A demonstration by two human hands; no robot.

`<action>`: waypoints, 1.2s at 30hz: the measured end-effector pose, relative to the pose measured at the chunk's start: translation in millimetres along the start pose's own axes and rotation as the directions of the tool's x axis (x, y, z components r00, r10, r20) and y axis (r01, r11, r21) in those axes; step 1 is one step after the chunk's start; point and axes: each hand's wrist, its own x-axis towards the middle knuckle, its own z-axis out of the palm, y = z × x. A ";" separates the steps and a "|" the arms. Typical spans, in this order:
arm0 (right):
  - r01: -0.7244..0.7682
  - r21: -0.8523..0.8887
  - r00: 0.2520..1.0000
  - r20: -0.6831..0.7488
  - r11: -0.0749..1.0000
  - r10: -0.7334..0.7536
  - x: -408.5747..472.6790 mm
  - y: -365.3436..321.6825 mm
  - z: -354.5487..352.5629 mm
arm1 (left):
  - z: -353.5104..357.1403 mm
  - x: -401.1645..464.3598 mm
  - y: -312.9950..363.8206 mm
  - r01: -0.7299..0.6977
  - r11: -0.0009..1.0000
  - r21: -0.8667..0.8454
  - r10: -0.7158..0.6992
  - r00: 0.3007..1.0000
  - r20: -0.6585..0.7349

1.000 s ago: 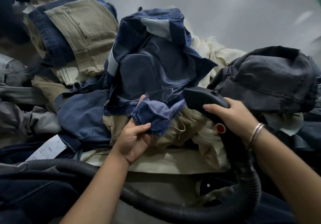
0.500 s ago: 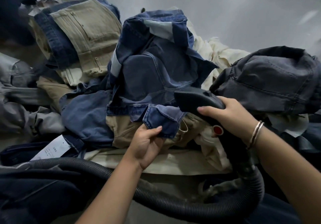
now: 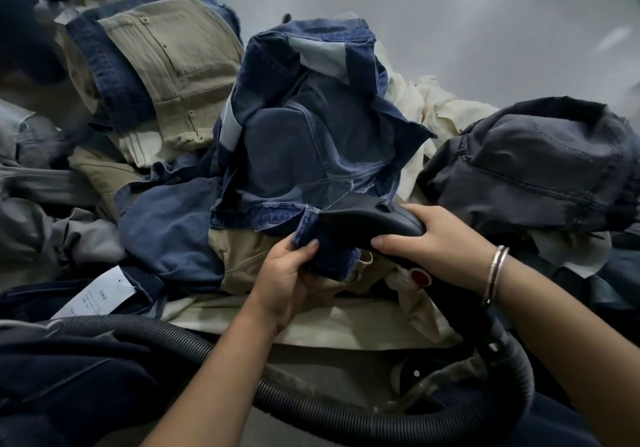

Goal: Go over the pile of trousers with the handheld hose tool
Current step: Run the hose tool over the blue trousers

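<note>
A heap of trousers fills the view, with crumpled blue jeans [image 3: 311, 141] on top in the middle. My left hand [image 3: 287, 280] grips the lower edge of these blue jeans. My right hand [image 3: 433, 242] holds the black hose tool [image 3: 367, 219] by its handle. The tool's flat head lies against the jeans just above my left thumb. A red button [image 3: 420, 277] shows on the tool below my right hand. The ribbed black hose [image 3: 311, 408] loops from the tool down and across to the left.
Khaki trousers [image 3: 173, 58] lie at the upper left and dark grey trousers [image 3: 533, 166] at the right. Cream fabric [image 3: 433, 107] sits behind the jeans. A white paper tag [image 3: 97, 294] lies at the lower left. Grey floor [image 3: 450, 13] stretches beyond the pile.
My left hand slid right along the jeans' edge. The tool head moved left and now sits over the fabric next to my left hand.
</note>
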 end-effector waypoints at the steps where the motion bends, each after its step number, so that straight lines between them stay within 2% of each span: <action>1: 0.005 -0.016 1.000 -0.007 1.000 -0.006 0.9 -1.0 1.5 | 0.1 -0.7 0.7 0.008 1.000 0.028 -0.008 1.000 0.019; 6: 0.064 -0.077 0.997 -0.032 0.995 -0.066 11.1 -14.2 4.6 | 5.2 -3.2 -5.4 0.060 0.987 0.148 -0.070 0.996 0.059; 11: 0.020 -0.061 0.992 -0.120 0.998 -0.027 13.4 -19.5 -13.2 | -0.2 -3.8 -4.2 0.059 0.997 0.042 -0.061 0.998 0.029; 14: -0.037 0.005 0.999 -0.039 0.999 0.037 -0.3 -10.9 -17.4 | -1.2 0.9 -1.1 0.050 0.998 0.039 -0.052 0.997 0.062; 17: -0.044 -0.009 0.999 -0.003 0.999 0.044 -3.8 -1.5 2.8 | 1.9 0.7 -8.8 0.050 0.997 0.057 -0.056 0.992 0.115; 19: -0.023 -0.027 0.998 -0.063 0.999 0.021 4.2 0.4 16.9 | -1.8 -0.3 -18.2 0.076 0.992 0.105 -0.088 0.990 0.115; 22: -0.004 0.038 0.981 -0.196 0.999 0.012 19.1 -0.2 25.3 | -2.4 0.8 -41.5 0.151 0.946 0.288 -0.186 0.977 0.099; 23: 0.001 0.072 0.974 -0.228 0.997 0.016 22.2 1.5 24.1 | -3.4 1.4 -52.3 0.206 0.900 0.383 -0.254 0.964 0.078; 24: 0.002 0.095 0.966 -0.257 0.995 0.022 24.6 4.8 20.5 | -5.6 3.2 -61.3 0.274 0.808 0.521 -0.348 0.936 0.047; 25: -0.003 0.104 0.958 -0.284 0.995 0.033 25.4 10.0 15.0 | -10.5 5.4 -69.1 0.308 0.643 0.701 -0.455 0.890 0.027; 26: -0.016 0.115 0.949 -0.312 0.993 0.051 25.6 16.2 8.0 | -20.3 7.4 -74.9 0.293 0.400 0.869 -0.558 0.830 -0.023; 27: -0.032 0.138 0.937 -0.342 0.990 0.078 25.3 23.4 0.0 | -30.4 9.9 -75.4 0.231 0.165 0.959 -0.617 0.783 -0.083; 28: -0.051 0.180 0.924 -0.365 0.982 0.115 24.4 31.2 -7.7 | -40.5 14.7 -73.4 0.218 0.031 0.976 -0.593 0.790 -0.157; 29: -0.071 0.247 0.914 -0.372 0.967 0.162 23.7 39.1 -13.9 | -48.2 21.3 -68.0 0.275 0.006 0.961 -0.512 0.827 -0.233; 31: -0.117 0.389 0.905 -0.338 0.914 0.260 22.4 52.0 -20.4 | -61.7 40.5 -54.8 0.416 0.100 0.904 -0.181 0.901 -0.395; 32: -0.138 0.426 0.907 -0.308 0.894 0.286 23.2 57.0 -20.6 | -68.9 53.1 -49.0 0.452 0.175 0.874 -0.005 0.889 -0.459; 33: -0.157 0.441 0.913 -0.276 0.883 0.301 25.2 61.2 -19.1 | -74.9 64.5 -44.3 0.485 0.292 0.824 0.083 0.846 -0.527; 34: -0.179 0.437 0.917 -0.251 0.882 0.310 28.0 63.8 -16.9 | -78.9 75.8 -41.8 0.521 0.453 0.723 0.076 0.786 -0.614; 35: -0.200 0.409 0.920 -0.234 0.890 0.315 32.1 66.1 -14.0 | -81.2 85.9 -40.5 0.548 0.633 0.547 -0.016 0.716 -0.698; 36: -0.219 0.372 0.923 -0.221 0.902 0.316 36.9 68.0 -10.3 | -82.1 92.4 -40.6 0.548 0.770 0.325 -0.140 0.644 -0.752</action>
